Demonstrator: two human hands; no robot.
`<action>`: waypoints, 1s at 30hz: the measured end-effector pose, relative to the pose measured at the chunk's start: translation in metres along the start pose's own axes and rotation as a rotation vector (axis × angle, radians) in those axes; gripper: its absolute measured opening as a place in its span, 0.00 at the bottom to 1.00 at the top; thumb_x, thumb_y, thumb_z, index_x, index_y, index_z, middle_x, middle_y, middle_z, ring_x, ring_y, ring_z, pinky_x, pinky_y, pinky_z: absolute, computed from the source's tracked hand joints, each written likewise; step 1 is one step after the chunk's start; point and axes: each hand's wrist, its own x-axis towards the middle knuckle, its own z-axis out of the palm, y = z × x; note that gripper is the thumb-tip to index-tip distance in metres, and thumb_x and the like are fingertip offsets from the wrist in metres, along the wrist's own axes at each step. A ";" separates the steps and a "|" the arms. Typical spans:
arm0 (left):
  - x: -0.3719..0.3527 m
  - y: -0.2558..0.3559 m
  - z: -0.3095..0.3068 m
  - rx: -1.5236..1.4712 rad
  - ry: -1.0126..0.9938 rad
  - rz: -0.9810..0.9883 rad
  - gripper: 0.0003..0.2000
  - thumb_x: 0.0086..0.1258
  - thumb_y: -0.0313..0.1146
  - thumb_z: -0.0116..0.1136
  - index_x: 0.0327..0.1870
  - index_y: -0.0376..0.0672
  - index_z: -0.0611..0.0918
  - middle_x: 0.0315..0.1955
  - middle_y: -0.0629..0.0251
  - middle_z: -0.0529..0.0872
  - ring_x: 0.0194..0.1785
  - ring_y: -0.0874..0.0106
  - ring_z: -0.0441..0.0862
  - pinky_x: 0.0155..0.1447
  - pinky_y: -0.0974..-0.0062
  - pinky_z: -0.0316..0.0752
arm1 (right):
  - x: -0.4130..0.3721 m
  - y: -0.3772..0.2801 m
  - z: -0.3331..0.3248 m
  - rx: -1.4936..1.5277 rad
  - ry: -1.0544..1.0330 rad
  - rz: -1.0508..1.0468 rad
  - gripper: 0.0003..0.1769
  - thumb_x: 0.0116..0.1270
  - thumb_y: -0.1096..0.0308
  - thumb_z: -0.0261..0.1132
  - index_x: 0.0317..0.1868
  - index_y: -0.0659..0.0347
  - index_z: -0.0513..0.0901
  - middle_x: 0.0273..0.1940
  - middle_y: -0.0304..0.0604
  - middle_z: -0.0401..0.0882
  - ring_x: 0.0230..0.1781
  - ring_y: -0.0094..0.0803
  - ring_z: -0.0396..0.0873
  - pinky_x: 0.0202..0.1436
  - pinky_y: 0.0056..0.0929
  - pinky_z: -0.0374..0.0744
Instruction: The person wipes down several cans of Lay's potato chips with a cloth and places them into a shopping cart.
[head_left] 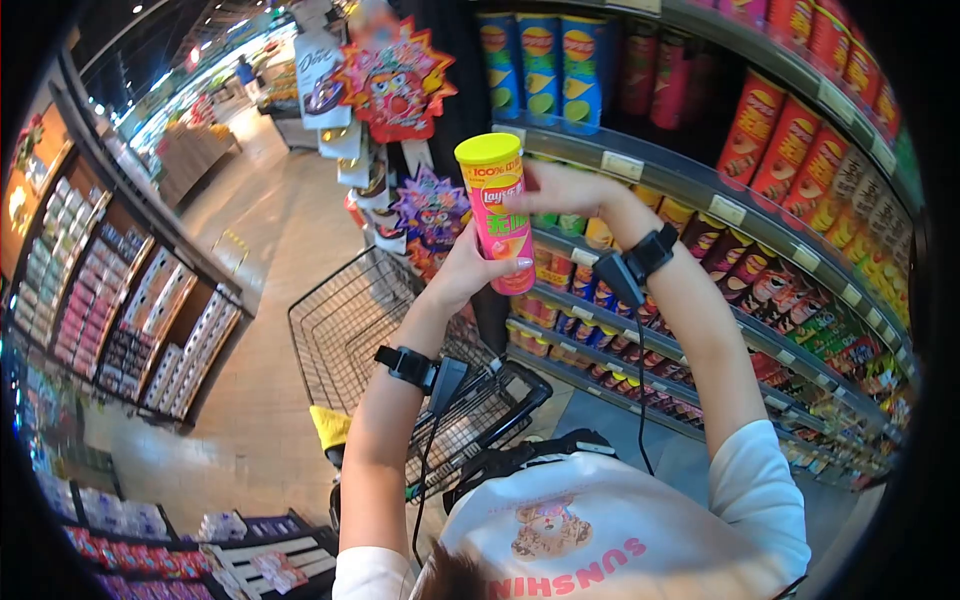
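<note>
A pink Lay's chip canister (508, 240) with a yellow lid stands nearly upright in front of me, held between both hands. My left hand (468, 265) wraps its lower part, thumb across the front. Around the upper right side of the can, my right hand (560, 190) is closed, its fingers partly hidden behind it. Each wrist wears a black strap with a small device and a cable. Just behind the canister are the snack shelf and hanging star-shaped packs (400, 80).
A wire shopping cart (345, 310) stands below my hands, with something yellow (328, 428) at its left side. To the right rise shelves (690, 185) of chip canisters, including blue ones (538, 65) and red ones (752, 125). Another display rack (130, 300) stands left across the aisle floor (250, 260).
</note>
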 end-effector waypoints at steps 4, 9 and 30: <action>0.023 0.001 0.021 0.025 -0.051 0.013 0.32 0.55 0.19 0.69 0.62 0.40 0.67 0.54 0.65 0.77 0.57 0.72 0.76 0.62 0.70 0.74 | -0.036 0.003 0.002 -0.070 0.143 0.038 0.44 0.55 0.57 0.76 0.67 0.61 0.64 0.59 0.45 0.75 0.60 0.31 0.73 0.66 0.35 0.70; 0.049 -0.005 0.052 0.133 -0.085 0.100 0.36 0.57 0.23 0.68 0.66 0.40 0.60 0.57 0.62 0.75 0.60 0.72 0.74 0.64 0.69 0.70 | -0.080 -0.005 0.001 -0.175 0.194 0.277 0.47 0.56 0.51 0.74 0.69 0.65 0.61 0.62 0.50 0.72 0.64 0.35 0.69 0.69 0.34 0.66; 0.208 0.003 0.102 0.494 -0.017 0.475 0.39 0.61 0.28 0.66 0.72 0.39 0.58 0.68 0.47 0.65 0.73 0.58 0.60 0.73 0.67 0.58 | -0.109 0.030 -0.108 -0.285 1.116 -0.160 0.43 0.52 0.69 0.77 0.67 0.60 0.64 0.59 0.45 0.74 0.64 0.33 0.69 0.67 0.33 0.66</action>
